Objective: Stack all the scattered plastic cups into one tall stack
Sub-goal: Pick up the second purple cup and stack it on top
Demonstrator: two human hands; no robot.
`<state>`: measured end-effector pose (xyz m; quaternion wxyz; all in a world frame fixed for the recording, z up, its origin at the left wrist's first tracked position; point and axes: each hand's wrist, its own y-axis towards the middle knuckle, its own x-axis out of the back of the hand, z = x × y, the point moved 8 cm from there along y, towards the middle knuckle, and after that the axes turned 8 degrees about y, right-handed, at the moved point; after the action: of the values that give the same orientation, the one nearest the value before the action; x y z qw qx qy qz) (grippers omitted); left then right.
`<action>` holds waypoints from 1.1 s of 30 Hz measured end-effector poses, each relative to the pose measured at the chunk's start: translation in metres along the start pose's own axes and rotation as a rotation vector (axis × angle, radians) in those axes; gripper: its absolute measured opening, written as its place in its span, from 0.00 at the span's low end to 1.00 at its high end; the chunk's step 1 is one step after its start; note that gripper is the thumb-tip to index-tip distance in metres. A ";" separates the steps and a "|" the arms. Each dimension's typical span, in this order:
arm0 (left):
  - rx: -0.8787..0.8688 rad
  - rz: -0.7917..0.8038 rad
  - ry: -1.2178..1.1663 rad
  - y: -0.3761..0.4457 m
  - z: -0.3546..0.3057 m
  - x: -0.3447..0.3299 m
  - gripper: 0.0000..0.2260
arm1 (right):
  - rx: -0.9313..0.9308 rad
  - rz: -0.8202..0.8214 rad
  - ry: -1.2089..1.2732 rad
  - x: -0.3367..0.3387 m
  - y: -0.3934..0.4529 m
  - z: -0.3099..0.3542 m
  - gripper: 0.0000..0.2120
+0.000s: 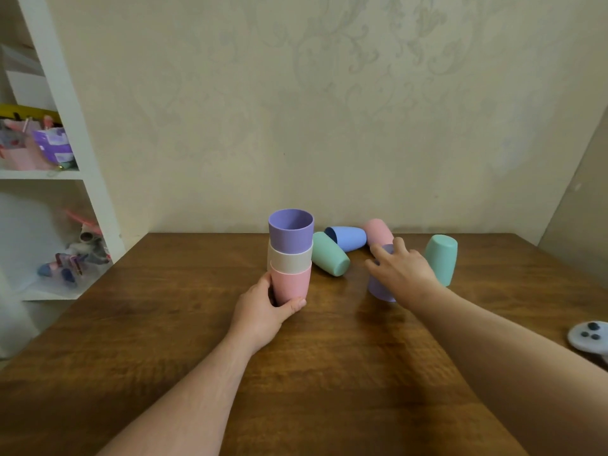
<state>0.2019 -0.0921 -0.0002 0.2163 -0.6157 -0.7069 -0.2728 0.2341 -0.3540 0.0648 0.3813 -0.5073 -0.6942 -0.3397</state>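
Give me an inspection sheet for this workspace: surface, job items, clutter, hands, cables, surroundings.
Surface: brown wooden table, mostly bare.
Job's things: upright stack, pink bottom, cream middle, purple top. Loose: green cup, blue cup and pink cup lying down; purple cup; teal cup upside down.
Clutter: white controller at right edge.
Hands: left hand grips stack base; right hand on purple cup.
Cables: nothing seen.
Surroundings: patterned wall; white shelf with toys.

Two bare forearms, unsleeved as far as the frame's lower edge, ending in the left hand (263, 307) and right hand (406, 271), both ungloved, short plain nails, skin lightly blurred at the fingertips.
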 end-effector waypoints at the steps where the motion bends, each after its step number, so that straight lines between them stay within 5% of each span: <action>1: -0.001 -0.002 -0.003 0.000 0.000 0.000 0.39 | -0.011 0.001 0.019 -0.001 0.000 0.000 0.36; 7: -0.011 -0.012 0.006 0.000 0.000 0.001 0.39 | -0.114 -0.119 0.170 -0.003 -0.008 -0.006 0.32; 11: -0.013 -0.001 0.024 -0.001 -0.002 -0.001 0.39 | -0.201 -0.161 0.548 -0.020 -0.016 -0.007 0.30; 20: -0.058 -0.074 -0.031 -0.007 -0.003 0.007 0.49 | -0.220 -0.087 1.001 -0.026 -0.022 0.010 0.44; 26: -0.083 -0.064 0.026 -0.006 -0.005 0.005 0.43 | -0.298 -0.482 1.984 0.055 -0.011 0.004 0.29; 33: -0.060 -0.035 0.127 -0.006 -0.010 0.001 0.42 | -0.020 -0.458 2.096 0.148 0.017 0.030 0.33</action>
<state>0.1954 -0.0983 0.0068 0.2372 -0.5911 -0.6938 -0.3363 0.2160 -0.2578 0.1812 0.7101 0.1764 -0.0966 -0.6748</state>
